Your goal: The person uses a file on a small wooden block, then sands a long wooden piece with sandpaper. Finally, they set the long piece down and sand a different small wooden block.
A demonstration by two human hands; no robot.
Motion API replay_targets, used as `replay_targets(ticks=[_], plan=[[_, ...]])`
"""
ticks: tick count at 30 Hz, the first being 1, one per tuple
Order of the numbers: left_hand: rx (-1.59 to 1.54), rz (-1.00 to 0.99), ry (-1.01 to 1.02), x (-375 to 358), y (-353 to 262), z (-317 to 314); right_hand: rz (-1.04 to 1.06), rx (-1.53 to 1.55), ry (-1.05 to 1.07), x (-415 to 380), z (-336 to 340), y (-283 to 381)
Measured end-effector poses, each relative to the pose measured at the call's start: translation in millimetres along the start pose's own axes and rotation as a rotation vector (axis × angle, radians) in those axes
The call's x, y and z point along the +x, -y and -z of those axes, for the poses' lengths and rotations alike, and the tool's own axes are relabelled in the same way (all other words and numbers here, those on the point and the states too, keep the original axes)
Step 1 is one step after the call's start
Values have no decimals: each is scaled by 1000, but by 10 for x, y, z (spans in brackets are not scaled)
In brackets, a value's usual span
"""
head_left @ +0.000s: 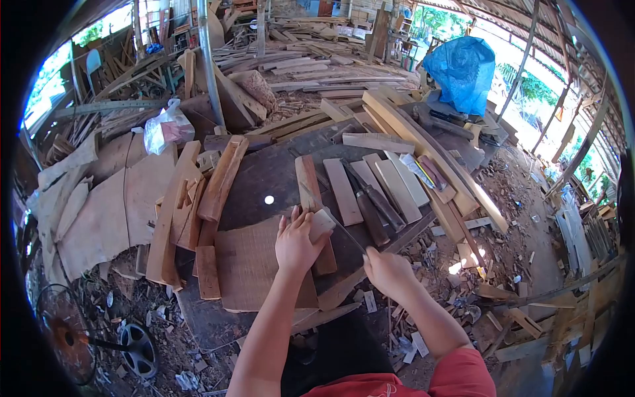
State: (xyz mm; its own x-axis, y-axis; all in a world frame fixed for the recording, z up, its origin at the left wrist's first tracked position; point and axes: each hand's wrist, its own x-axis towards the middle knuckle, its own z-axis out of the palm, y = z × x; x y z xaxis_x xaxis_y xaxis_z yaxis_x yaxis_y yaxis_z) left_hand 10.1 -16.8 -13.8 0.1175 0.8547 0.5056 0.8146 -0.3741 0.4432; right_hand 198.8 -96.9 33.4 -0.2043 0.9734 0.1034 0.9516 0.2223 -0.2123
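L hand point(299, 239) clasping pale wood blk point(322, 225), R hand point(389, 272) pinching thin tool point(348, 238) — dark, straight

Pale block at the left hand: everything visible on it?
The pale block looks like wood: small, light tan, with a plain, roughly squarish face showing. It sits tilted over the long brown plank, with the left hand gripping it from the left. A thin dark tool runs from the right hand to its right edge; contact can't be confirmed. Its far side is hidden.
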Motion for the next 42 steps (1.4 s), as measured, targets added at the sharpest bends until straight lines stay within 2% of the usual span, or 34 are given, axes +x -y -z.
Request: replay_targets(ticks=[3,7,16,20,22,24,29,36,42], plan=[[-4,-3,-14,-4,-4,-16,30,13,-59,344,-82,94],[-5,21,-20,1,-24,1,39,0,-73,424,-121,70],[-13,39,12,-2,-19,10,-62,13,53,-586,-15,-239],[-4,44,4,11,-17,-5,-66,19,2,-494,7,-275],[-4,43,12,16,-13,-3,-110,14,59,-323,27,-213],[-3,42,24,11,-18,-4,-67,37,29,-108,-61,-118],[48,24,-99,22,11,-76,-31,54,-18,194,-122,-76],[68,21,-51,-7,-46,-3,47,28,-36,59,-208,-140],[10,55,-20,2,-11,-22,11,-41,30,-516,-44,-274]])
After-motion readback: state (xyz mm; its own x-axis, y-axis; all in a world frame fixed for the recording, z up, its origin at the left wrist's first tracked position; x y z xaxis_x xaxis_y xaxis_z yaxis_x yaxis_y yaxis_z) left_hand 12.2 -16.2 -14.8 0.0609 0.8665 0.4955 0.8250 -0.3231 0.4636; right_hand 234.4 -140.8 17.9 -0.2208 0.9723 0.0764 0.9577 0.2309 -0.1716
